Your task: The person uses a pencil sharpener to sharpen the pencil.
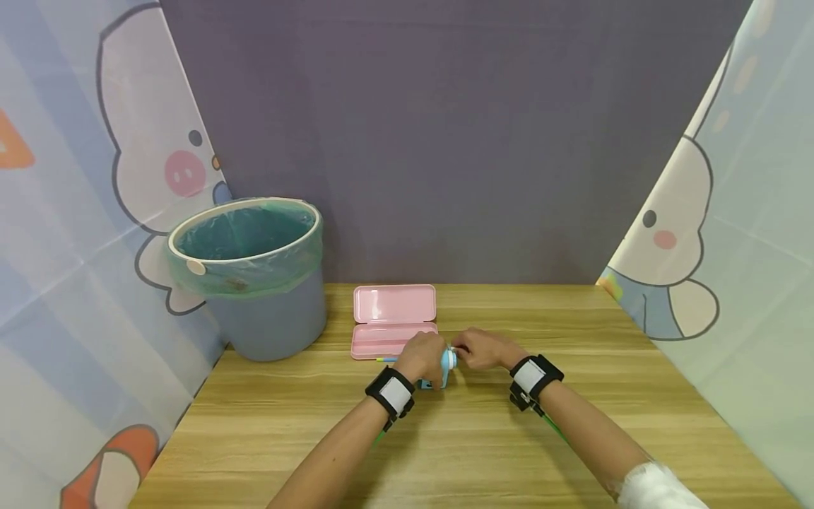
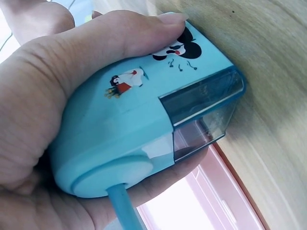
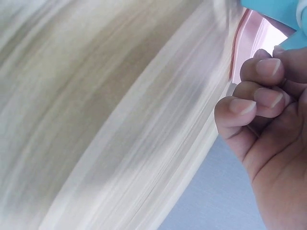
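Observation:
A light-blue pencil sharpener (image 2: 120, 110) with cartoon pictures and a clear dark-blue shavings drawer (image 2: 201, 105) lies in my left hand (image 1: 421, 357). The left thumb is over its printed top, and the fingers wrap underneath. Its crank (image 2: 125, 208) sticks out from the end nearest the left wrist camera. At the opposite end, by the white ring (image 1: 452, 358), the curled right hand (image 1: 483, 348) pinches the sharpener's edge. In the right wrist view, the right fingertips (image 3: 268, 69) sit close to the blue body; exactly what lies between thumb and forefinger is hidden.
Behind the left hand lies an open pink pencil case (image 1: 394, 304). A thin blue stick with a yellow tip (image 1: 386, 359) shows in front of it, partly covered by the hand. At the back left stands a lined bin (image 1: 267, 318). Printed cloths enclose the wooden table (image 1: 483, 452).

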### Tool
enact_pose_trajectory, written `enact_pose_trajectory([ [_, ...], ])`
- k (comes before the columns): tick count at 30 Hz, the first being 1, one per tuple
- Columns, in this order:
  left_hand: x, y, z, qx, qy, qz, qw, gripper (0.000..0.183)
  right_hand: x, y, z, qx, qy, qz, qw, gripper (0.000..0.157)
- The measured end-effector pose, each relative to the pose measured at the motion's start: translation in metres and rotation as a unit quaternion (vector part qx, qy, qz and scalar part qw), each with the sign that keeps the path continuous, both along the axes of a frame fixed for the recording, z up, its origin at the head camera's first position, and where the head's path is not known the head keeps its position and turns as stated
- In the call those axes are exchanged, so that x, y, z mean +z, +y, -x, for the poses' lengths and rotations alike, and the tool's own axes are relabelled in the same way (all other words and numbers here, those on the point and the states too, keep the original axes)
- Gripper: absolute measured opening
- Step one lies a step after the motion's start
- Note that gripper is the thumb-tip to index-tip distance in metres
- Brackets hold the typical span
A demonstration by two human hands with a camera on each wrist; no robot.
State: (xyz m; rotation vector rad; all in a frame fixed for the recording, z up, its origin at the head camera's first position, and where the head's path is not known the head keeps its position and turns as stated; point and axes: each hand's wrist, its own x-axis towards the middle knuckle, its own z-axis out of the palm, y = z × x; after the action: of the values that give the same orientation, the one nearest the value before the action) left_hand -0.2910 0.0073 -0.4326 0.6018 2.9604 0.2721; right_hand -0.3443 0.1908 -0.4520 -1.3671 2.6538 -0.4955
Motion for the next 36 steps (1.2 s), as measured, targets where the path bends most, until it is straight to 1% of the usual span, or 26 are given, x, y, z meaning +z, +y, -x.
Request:
enact_pose_trajectory([
  [6, -0.002, 0.001, 0.0, 0.009, 0.0, 0.002, 1.0, 0.043, -0.005, 0.0, -0.001, 0.005, -0.002, -0.001, 1.0, 0.023],
  [10, -0.003, 0.001, -0.001, 0.013, -0.002, 0.0, 0.9999, 0.043, -0.01, 0.0, -0.002, 0.013, 0.011, -0.004, 1.0, 0.024],
  [14, -0.002, 0.002, -0.001, 0.013, 0.002, -0.001, 0.9999, 0.042, -0.014, 0.001, -0.005, 0.019, 0.013, 0.006, 1.0, 0.025],
  [21, 0.001, 0.0, 0.0, 0.01, 0.01, -0.002, 0.9999, 0.038, -0.019, 0.0, -0.016, 0.014, -0.032, 0.007, 0.999, 0.035],
  [23, 0.001, 0.0, 0.0, 0.009, 0.011, -0.002, 0.9999, 0.037, -0.02, 0.0, -0.017, 0.014, -0.037, 0.01, 0.999, 0.036],
  [31, -0.001, 0.0, -0.001, 0.011, 0.012, 0.0, 0.9999, 0.038, -0.027, 0.0, -0.018, 0.032, -0.026, 0.009, 0.999, 0.034],
  [36, -0.001, 0.0, -0.001, 0.012, 0.013, -0.004, 0.9998, 0.038, -0.028, 0.001, -0.02, 0.025, -0.025, 0.011, 0.999, 0.031],
])
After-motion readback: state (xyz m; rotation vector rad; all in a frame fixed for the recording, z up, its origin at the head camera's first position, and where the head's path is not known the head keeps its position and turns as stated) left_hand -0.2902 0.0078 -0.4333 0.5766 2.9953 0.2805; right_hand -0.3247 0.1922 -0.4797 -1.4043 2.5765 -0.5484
